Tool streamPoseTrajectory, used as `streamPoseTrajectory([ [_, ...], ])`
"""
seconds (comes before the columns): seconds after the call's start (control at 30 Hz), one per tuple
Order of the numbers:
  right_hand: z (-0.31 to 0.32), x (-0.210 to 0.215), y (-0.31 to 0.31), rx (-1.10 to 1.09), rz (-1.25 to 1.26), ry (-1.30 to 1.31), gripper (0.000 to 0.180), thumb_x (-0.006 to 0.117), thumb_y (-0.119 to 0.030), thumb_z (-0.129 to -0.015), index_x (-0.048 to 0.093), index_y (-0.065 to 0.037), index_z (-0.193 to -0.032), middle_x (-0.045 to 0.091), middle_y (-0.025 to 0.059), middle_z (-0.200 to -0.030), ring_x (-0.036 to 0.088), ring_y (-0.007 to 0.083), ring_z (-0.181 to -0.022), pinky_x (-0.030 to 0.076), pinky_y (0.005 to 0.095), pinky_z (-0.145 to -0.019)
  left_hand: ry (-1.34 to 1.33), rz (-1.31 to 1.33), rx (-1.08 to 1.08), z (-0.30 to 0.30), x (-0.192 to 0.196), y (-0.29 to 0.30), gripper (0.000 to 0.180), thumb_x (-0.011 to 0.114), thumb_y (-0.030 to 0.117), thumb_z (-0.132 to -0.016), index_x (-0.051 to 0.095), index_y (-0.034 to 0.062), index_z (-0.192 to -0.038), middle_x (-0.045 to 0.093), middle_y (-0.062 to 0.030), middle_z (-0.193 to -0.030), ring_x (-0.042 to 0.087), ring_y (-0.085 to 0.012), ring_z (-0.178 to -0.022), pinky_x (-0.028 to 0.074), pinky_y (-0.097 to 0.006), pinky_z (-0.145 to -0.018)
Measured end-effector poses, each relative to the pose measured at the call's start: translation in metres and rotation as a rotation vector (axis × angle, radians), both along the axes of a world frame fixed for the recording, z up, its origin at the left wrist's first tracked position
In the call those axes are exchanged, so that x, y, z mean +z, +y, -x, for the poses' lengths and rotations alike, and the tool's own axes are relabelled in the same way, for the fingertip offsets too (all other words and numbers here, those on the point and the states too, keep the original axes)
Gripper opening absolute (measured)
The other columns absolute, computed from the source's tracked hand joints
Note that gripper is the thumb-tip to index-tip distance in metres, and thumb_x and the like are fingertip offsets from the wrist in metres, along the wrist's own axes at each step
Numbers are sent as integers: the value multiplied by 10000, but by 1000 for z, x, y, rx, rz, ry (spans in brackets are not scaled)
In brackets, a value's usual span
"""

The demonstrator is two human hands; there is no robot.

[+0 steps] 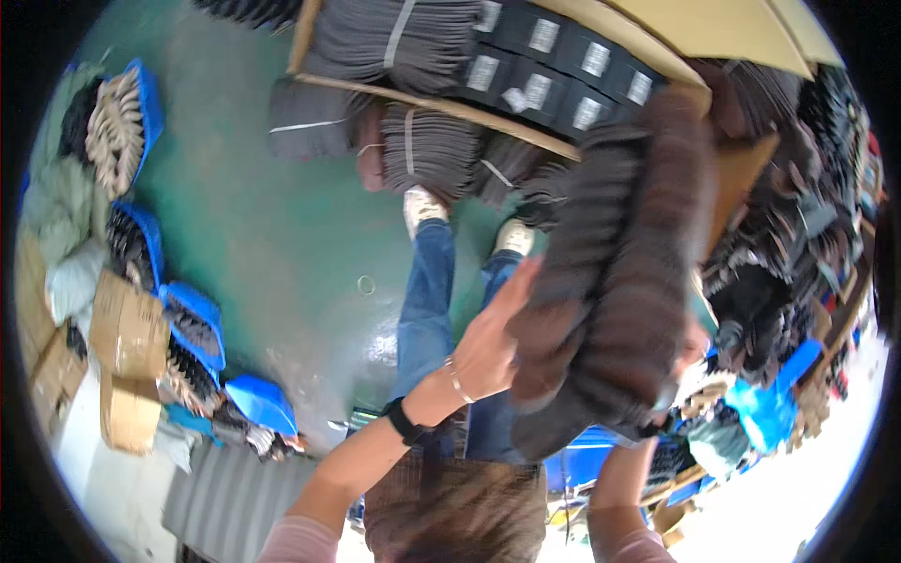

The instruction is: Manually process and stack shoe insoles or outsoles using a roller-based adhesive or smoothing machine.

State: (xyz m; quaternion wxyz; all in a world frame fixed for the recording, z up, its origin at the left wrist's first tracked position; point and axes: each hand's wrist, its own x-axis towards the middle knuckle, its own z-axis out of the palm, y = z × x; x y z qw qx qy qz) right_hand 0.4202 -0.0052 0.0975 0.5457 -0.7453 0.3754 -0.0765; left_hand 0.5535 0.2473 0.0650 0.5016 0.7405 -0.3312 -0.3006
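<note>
I hold a thick stack of dark brown and grey socks (pixel 619 272) up in front of me with both hands. My left hand (pixel 493 342), with a black wristband and a thin bracelet, presses flat against the stack's left side. My right hand (pixel 690 347) grips the stack from underneath on the right and is mostly hidden by it. The stack is blurred. Below it are my legs in blue jeans (pixel 427 300) and white shoes (pixel 422 206) on the green floor (pixel 263 225).
Bundles of dark socks (pixel 422 141) and black packs with white labels (pixel 554 66) lie on a wooden board ahead. Blue crates of socks (pixel 192 328) and cardboard boxes (pixel 127 328) line the left. More sock piles (pixel 779 281) crowd the right.
</note>
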Motion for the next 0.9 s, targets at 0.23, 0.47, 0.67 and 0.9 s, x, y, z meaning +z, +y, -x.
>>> streamPoseTrajectory([
  [0.23, -156, -20, -67, 197, 597, 231, 322, 574, -60, -840, 568, 28, -1149, 564, 39, -1210, 441, 135, -944, 366, 242, -785, 278, -714, -196, 25, -30, 70, 834, 710, 267, -806, 247, 64, -1469, 315, -239, -1466, 333, -439, -1336, 341, -459, -1088],
  [0.47, -167, -135, -29, 588, 514, 420, 349, 569, -55, -847, 579, 22, -1187, 630, 236, -1146, 598, 374, -1107, 469, 377, -921, 718, -1049, -461, 56, -58, 171, 918, 704, 443, -800, 169, 215, -1509, 171, -231, -1531, 217, -439, -1393, 292, -564, -1092],
  [0.67, -170, -172, 141, 609, -92, 426, 239, 565, -19, -862, 625, 25, -1089, 687, 114, -982, 654, 184, -887, 511, 294, -806, 1011, -937, -262, 55, -67, 223, 1170, 723, 621, -692, -28, 269, -1518, 62, -337, -1513, 139, -502, -1394, 260, -539, -1117],
  [0.9, -226, -251, 282, 687, -396, 507, 254, 615, -91, -838, 652, -12, -1077, 700, 150, -1003, 677, 219, -950, 512, 295, -850, 732, -962, 258, -8, -72, 253, 1207, 722, 621, -695, -85, 248, -1511, 91, -399, -1471, 263, -589, -1305, 334, -512, -1079],
])
